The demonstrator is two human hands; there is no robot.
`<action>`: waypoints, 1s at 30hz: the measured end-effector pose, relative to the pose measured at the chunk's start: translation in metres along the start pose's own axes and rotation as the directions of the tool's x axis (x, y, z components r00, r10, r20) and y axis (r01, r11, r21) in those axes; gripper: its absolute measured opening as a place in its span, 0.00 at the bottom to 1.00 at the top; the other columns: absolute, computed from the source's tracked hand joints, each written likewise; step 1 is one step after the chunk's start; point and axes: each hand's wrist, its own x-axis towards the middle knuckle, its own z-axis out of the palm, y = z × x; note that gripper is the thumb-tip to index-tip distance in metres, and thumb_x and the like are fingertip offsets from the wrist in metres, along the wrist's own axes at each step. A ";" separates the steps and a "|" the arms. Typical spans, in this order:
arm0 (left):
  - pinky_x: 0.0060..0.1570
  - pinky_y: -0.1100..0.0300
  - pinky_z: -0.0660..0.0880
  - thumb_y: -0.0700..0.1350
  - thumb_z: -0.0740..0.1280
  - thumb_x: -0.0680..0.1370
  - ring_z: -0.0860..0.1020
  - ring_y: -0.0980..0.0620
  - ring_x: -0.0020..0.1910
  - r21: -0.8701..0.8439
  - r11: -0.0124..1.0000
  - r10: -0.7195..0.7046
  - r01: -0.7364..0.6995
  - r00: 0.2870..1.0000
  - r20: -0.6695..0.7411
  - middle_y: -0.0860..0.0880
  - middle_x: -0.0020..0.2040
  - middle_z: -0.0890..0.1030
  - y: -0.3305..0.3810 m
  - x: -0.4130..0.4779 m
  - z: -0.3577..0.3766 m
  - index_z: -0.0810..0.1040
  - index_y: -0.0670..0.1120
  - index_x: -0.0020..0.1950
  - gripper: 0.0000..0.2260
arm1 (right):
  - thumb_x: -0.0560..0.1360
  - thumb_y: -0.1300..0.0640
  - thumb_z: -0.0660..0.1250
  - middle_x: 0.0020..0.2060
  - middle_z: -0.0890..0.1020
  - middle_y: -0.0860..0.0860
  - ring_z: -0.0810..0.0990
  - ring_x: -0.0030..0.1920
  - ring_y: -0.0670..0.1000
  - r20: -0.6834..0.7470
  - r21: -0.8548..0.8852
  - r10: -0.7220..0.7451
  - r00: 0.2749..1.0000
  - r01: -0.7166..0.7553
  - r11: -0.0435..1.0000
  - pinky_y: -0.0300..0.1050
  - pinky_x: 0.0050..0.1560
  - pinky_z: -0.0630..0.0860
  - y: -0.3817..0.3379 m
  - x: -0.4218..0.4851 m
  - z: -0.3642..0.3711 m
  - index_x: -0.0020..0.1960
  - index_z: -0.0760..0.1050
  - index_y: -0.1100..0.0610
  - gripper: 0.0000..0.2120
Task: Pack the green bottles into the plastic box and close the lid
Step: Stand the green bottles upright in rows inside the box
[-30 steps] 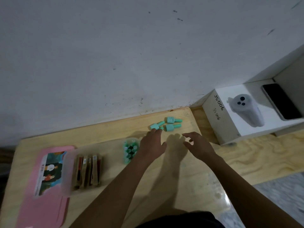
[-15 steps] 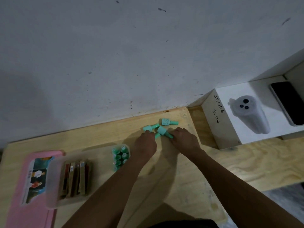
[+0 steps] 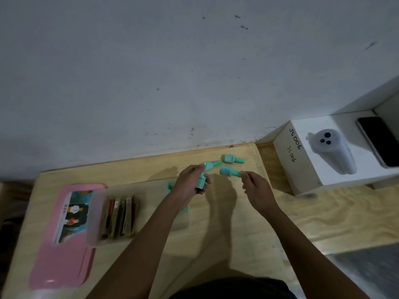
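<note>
My left hand is shut on a green bottle, held upright above the table. A second green bottle lies at its fingertips; whether it is gripped I cannot tell. My right hand pinches the cap end of a third green bottle, lifted slightly. One more bottle lies on the wooden table near the wall. The translucent plastic box stands to the left of my left arm. Green bottles at its right end are mostly hidden by that arm. Its pink lid lies flat to the box's left.
Brown packets fill the box's left part. A white carton marked JS 006 sits at the right against the wall, with a dark phone beyond it. The grey wall rises right behind the table's far edge.
Both hands reached the loose bottles by the wall and closed on them. Now the left hand has pulled one back towards me and the right has lifted another by its cap.
</note>
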 end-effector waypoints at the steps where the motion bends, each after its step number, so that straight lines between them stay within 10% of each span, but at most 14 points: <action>1: 0.27 0.59 0.67 0.46 0.62 0.80 0.72 0.48 0.25 0.004 1.000 0.025 -0.025 1.000 0.001 0.42 0.35 0.80 0.000 -0.007 -0.005 0.74 0.43 0.48 0.07 | 0.81 0.50 0.58 0.37 0.79 0.51 0.76 0.37 0.48 0.012 0.029 -0.012 1.000 0.011 1.000 0.49 0.40 0.76 -0.007 -0.006 0.000 0.51 0.78 0.55 0.13; 19: 0.45 0.45 0.82 0.51 0.64 0.79 0.84 0.46 0.45 0.351 0.906 0.317 -0.236 0.929 -0.193 0.42 0.48 0.82 -0.014 -0.092 -0.098 0.80 0.45 0.48 0.11 | 0.77 0.50 0.66 0.39 0.81 0.42 0.78 0.39 0.38 0.164 -0.129 -0.256 0.953 0.278 0.952 0.29 0.40 0.71 -0.064 -0.076 0.047 0.53 0.83 0.54 0.11; 30: 0.43 0.65 0.76 0.49 0.68 0.77 0.81 0.55 0.47 0.593 0.759 0.453 -0.267 0.871 -0.189 0.50 0.48 0.83 -0.036 -0.097 -0.121 0.80 0.44 0.54 0.11 | 0.76 0.39 0.62 0.40 0.83 0.43 0.79 0.40 0.43 0.299 -0.546 -0.290 0.909 0.412 0.730 0.42 0.37 0.74 -0.064 -0.085 0.092 0.45 0.81 0.47 0.14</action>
